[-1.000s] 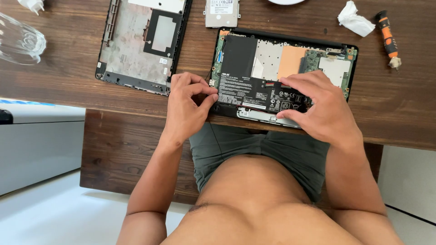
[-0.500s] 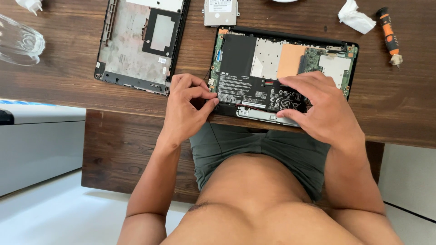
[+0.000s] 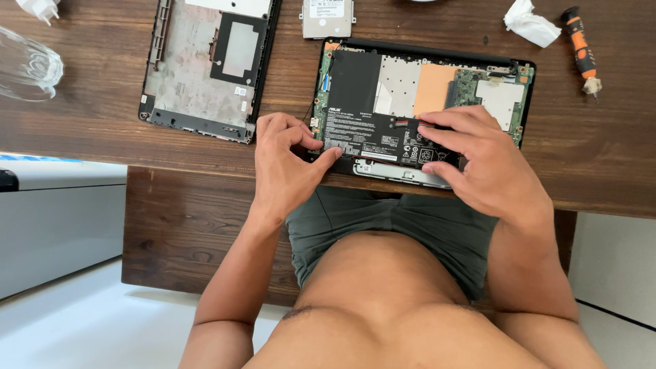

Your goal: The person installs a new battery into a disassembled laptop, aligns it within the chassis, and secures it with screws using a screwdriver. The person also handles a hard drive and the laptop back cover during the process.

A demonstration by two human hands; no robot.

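In the head view, looking straight down, a black opened laptop base (image 3: 424,46) with its circuit board bared lies on the dark brown wooden table (image 3: 102,130), right of centre in the frame and close to the table's near edge; the flat black rectangular battery pack (image 3: 372,133) sits in the lower half of that base, nearest the person; the left hand (image 3: 287,164) is half curled at the pack's lower left corner, thumb tip pressed against its edge, and closes round nothing; the right hand (image 3: 478,164) lies spread and flat over the pack's right end, fingertips pressing down beside the thin red and black wires, also gripping nothing; by the look of it the work is at the stage of easing the battery pack loose from its seat, with both ends felt but neither raised; a next move would call for a fingertip under an edge and an even lift at both ends, with care for the wires, though whether they are still plugged in cannot be told; the pack's long axis runs left to right across the frame, parallel to the table edge, label side up; the grey removed bottom cover (image 3: 205,61) lies at upper left, a silver drive (image 3: 328,17) at top centre, a crumpled white tissue (image 3: 529,24) and an orange-and-black screwdriver (image 3: 579,44) at upper right, and a clear glass (image 3: 27,65) at far left.
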